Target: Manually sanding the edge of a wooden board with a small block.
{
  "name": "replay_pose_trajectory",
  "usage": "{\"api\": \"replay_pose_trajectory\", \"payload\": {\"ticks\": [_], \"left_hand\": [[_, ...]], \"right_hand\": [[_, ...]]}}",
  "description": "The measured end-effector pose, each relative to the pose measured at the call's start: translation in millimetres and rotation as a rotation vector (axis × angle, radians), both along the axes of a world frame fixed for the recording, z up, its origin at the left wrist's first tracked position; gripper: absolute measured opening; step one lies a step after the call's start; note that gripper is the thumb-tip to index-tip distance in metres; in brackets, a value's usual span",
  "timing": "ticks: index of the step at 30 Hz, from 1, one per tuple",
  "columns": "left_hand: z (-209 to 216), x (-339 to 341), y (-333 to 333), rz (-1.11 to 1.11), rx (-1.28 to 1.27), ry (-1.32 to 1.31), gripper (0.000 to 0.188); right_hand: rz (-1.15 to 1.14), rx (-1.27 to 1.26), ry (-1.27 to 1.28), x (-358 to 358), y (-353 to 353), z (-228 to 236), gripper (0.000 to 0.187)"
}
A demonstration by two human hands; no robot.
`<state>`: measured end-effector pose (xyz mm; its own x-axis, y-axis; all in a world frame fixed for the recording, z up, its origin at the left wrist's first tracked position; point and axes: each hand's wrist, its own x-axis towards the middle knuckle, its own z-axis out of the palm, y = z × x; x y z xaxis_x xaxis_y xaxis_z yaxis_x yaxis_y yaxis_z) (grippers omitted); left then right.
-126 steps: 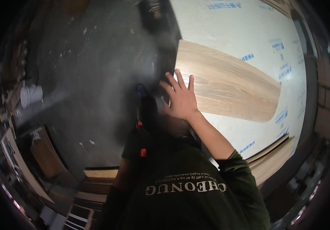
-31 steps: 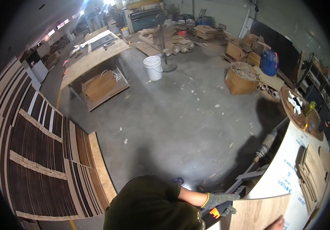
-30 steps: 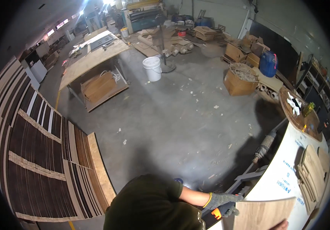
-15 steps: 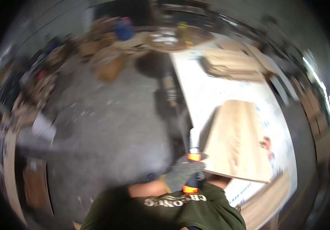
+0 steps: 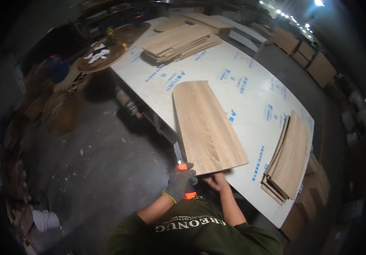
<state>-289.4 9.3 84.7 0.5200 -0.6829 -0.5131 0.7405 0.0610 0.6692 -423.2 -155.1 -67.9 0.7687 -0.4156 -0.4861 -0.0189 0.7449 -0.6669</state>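
Observation:
My left hand (image 5: 180,182), in a dark grey glove with a yellow cuff, is closed round a flat-bladed tool (image 5: 182,166) with an orange and black handle. Its grey metal blade points up and away, beside the near left corner of a wooden board (image 5: 210,127). This light wood-grain board has a rounded far end and lies on the white table, its near end out over the table's edge. Bare and curled, my right hand (image 5: 217,182) is just below the board's near edge. Whatever its fingers hold, if anything, cannot be made out.
The white table (image 5: 251,121) has blue print. A stack of curved boards (image 5: 178,42) lies at its far end, another stack (image 5: 290,157) at the near right. Beyond the far left corner stands a round brown tabletop (image 5: 119,49). A white bucket (image 5: 45,220) is on the floor at left.
My view has turned right, so the table now slants across it. My right hand has come from the board's right edge to below its near edge. My left hand keeps hold of the tool.

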Motion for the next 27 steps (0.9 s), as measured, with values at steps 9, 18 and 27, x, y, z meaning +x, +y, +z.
{"api": "replay_pose_trajectory", "payload": {"ticks": [9, 18, 27], "left_hand": [[-63, 44, 48, -0.459, 0.115, -0.243, 0.047], [-67, -24, 109, 0.09, -0.015, 0.282, 0.044], [-114, -16, 81, -0.013, 0.622, -1.08, 0.028]], "right_hand": [[0.159, 0.159, 0.254, -13, 75, 31, 0.056], [0.028, 0.377, 0.115, 37, 81, -39, 0.02], [0.074, 0.461, -0.065, 98, 32, -41, 0.047]]}}
